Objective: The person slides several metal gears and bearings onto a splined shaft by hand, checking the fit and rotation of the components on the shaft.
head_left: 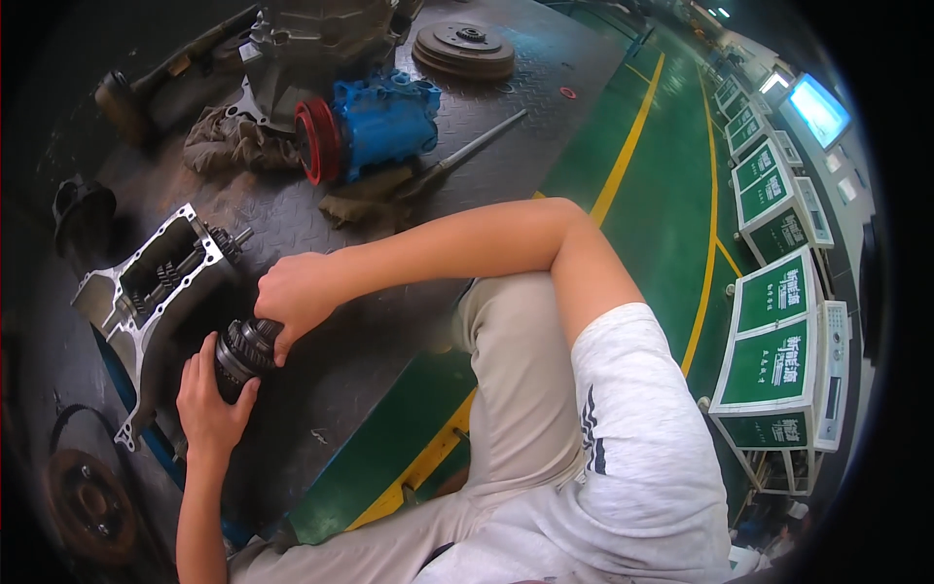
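Observation:
A dark metal gear assembly (243,352) with toothed rings is between my two hands over the metal table. My left hand (216,399) wraps round its lower left side, thumb on the near side. From above, my right hand (295,300) grips its upper right end with the fingers curled; part of that end is hidden under the hand. Just left of the hands lies an open gearbox housing (146,302) of bare metal, with a geared shaft (167,280) inside it.
Behind the hands stand a blue compressor (384,125) with a red pulley, a brown rag (233,141), a large metal casing (321,49) and a round clutch disc (463,49). A metal rod (482,138) lies right of the compressor. A rusty disc (92,501) is at the near left.

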The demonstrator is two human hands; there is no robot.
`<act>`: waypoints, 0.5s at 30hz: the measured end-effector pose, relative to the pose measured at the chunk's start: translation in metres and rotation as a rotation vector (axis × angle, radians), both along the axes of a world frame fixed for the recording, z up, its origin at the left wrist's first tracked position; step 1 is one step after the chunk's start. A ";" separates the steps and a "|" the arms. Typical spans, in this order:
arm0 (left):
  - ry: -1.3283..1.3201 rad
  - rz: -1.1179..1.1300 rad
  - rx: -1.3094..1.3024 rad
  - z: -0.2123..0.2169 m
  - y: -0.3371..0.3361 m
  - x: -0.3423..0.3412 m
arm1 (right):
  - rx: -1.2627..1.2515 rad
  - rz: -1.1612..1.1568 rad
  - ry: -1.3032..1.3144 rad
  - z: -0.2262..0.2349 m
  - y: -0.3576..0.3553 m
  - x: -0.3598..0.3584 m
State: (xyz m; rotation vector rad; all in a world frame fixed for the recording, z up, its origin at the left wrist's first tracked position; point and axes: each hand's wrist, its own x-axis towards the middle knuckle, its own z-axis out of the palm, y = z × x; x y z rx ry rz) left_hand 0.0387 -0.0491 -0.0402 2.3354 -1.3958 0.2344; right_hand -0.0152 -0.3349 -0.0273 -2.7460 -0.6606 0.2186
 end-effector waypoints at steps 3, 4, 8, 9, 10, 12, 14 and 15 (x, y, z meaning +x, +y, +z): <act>-0.010 -0.007 -0.014 0.001 -0.002 -0.001 | -0.020 0.023 -0.059 -0.008 -0.002 0.002; -0.015 -0.023 -0.033 0.000 -0.001 0.000 | -0.027 0.037 -0.102 -0.012 -0.002 0.003; 0.015 0.020 -0.007 0.003 -0.005 -0.001 | 0.046 0.040 -0.015 0.003 -0.018 0.001; 0.015 0.019 -0.006 0.004 -0.007 0.000 | 0.059 -0.005 0.026 0.007 -0.022 -0.001; 0.015 0.018 -0.006 0.004 -0.007 0.002 | 0.048 -0.044 0.043 0.007 -0.025 0.001; 0.010 0.033 0.008 0.004 -0.007 0.003 | 0.011 -0.080 0.081 0.017 -0.027 -0.003; 0.002 0.042 0.017 0.003 -0.006 0.005 | 0.010 -0.073 0.091 0.011 -0.027 -0.001; -0.004 0.025 0.008 0.001 -0.005 0.005 | -0.005 -0.082 0.102 0.009 -0.027 0.000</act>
